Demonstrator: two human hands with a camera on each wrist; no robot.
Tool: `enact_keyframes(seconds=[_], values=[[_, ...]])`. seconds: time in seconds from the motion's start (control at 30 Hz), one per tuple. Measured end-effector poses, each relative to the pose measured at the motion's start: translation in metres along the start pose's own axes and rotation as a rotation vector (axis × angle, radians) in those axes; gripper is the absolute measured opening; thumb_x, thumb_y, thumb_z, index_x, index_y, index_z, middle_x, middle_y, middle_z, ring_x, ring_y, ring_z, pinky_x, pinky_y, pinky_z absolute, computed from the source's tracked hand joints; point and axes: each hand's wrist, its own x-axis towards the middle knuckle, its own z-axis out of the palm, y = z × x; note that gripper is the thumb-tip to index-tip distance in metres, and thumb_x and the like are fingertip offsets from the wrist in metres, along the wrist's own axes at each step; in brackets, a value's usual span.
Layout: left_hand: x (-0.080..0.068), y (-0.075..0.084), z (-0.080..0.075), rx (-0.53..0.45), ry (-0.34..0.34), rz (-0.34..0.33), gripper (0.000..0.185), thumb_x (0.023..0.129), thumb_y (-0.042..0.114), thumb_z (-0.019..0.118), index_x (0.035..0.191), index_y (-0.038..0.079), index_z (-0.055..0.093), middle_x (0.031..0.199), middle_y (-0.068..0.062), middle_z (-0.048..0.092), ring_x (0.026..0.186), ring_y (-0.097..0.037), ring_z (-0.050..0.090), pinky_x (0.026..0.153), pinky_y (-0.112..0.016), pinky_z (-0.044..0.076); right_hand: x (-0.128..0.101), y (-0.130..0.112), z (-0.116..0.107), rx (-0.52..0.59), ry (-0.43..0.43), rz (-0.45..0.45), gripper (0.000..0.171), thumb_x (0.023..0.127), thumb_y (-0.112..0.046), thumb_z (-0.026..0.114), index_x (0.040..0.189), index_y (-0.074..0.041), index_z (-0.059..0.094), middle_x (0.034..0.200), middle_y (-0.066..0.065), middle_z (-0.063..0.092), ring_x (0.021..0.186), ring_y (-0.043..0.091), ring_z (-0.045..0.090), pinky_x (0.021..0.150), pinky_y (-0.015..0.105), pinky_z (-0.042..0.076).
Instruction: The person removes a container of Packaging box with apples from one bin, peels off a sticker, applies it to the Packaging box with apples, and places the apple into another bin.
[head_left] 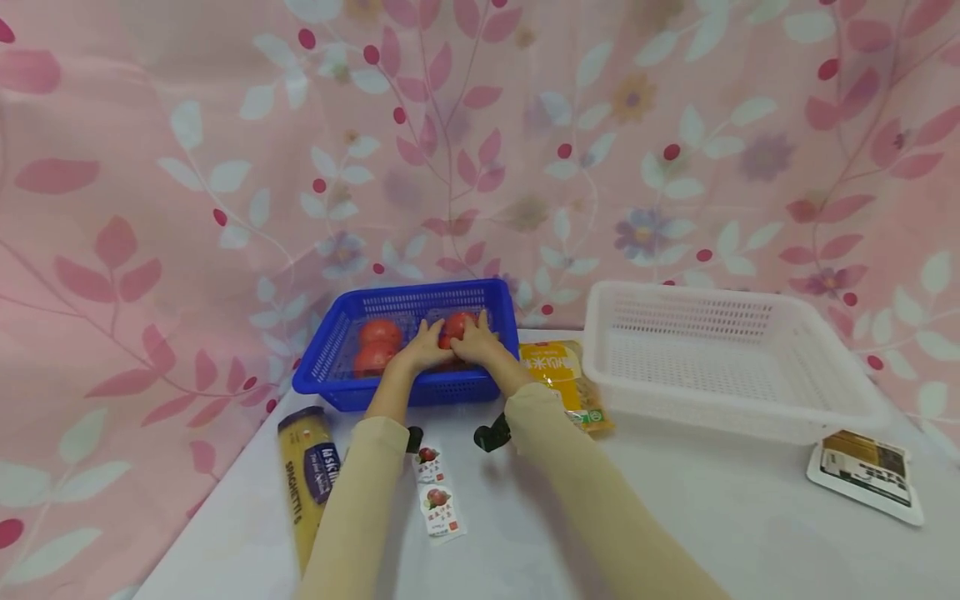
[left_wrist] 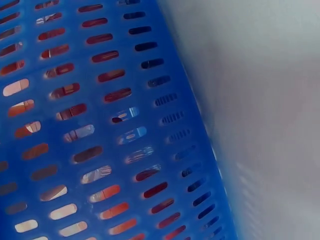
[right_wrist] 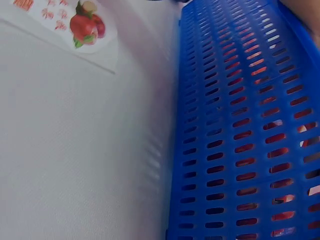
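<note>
A red tomato [head_left: 455, 325] sits inside the blue basket [head_left: 347, 392], near the front wall. Both hands are on it. The left hand [head_left: 426, 346] cups its left side and the right hand [head_left: 477, 340] cups its right side. The fingers of both hands are bent round the tomato and hold it between them. The fingertips nearly meet on top.

Two more tomatoes [head_left: 377, 345] lie in the same basket, just to the left of the hands. One is behind the other.

The wrist cameras look at the basket's wall from very close. Red shows through the little slots there [left_wrist: 105, 197] [right_wrist: 260, 70]. The hands themselves do not show in those views.

The basket stands on a white table [head_left: 675, 517], at the back. In front of it, between the two sleeves, lies a small white packet [head_left: 437, 492] with pictures of red fruit on it [right_wrist: 85, 25]. Its small writing is too tiny to read.

To the left lies a long yellow pack of pasta [head_left: 306, 479]. It says "SPAGHETTI" down its side. The name on its dark blue label is blurry.

Just right of the blue basket lies a yellow bag [head_left: 566, 383] with big white letters that I cannot read. Next to that is a white basket [head_left: 750, 408]. At the far right lies a flat white pack with a dark picture [head_left: 866, 471].

Behind it all hangs a pink cloth with leaves and flowers [head_left: 187, 167].
</note>
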Motion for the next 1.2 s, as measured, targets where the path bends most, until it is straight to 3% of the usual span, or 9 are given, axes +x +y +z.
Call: enact_keyframes(seconds=[0.3,0.73,1.0,1.2], values=[[-0.001,0.001,0.000,0.017,0.057,0.032,0.082,0.083,0.033,0.062,0.144,-0.002,0.019,0.148,-0.028,0.003,0.134,-0.041,0.011,0.106,-0.052,0.016,0.004,-0.001,0.003,-0.082,-0.054,-0.005,0.066,0.095,-0.037,0.038,0.147,-0.006,0.011,0.151,0.020,-0.002,0.127,0.055,0.014,0.104,0.060,0.014],[0.004,0.002,-0.001,0.097,0.126,0.060,0.080,0.079,0.038,0.065,0.139,-0.003,0.032,0.145,-0.029,0.019,0.131,-0.046,0.019,0.102,-0.056,0.024,0.003,0.002,0.000,-0.045,-0.016,-0.006,0.069,0.091,-0.039,0.043,0.147,-0.008,0.016,0.151,0.020,0.003,0.127,0.056,0.012,0.101,0.062,0.018],[0.002,0.012,-0.007,0.116,0.208,0.087,0.072,0.076,0.039,0.069,0.134,0.004,0.045,0.142,-0.025,0.030,0.128,-0.044,0.028,0.097,-0.059,0.030,0.003,0.000,-0.013,-0.057,0.065,-0.079,0.059,0.089,-0.036,0.047,0.140,-0.010,0.035,0.146,0.024,0.017,0.124,0.058,0.018,0.100,0.063,0.020],[-0.005,0.007,-0.004,0.100,0.249,0.075,0.066,0.075,0.037,0.071,0.130,0.007,0.052,0.140,-0.021,0.035,0.127,-0.042,0.032,0.097,-0.057,0.032,0.001,-0.001,-0.008,-0.045,0.066,-0.114,0.057,0.089,-0.036,0.048,0.138,-0.009,0.039,0.143,0.023,0.026,0.126,0.052,0.021,0.100,0.062,0.020]])
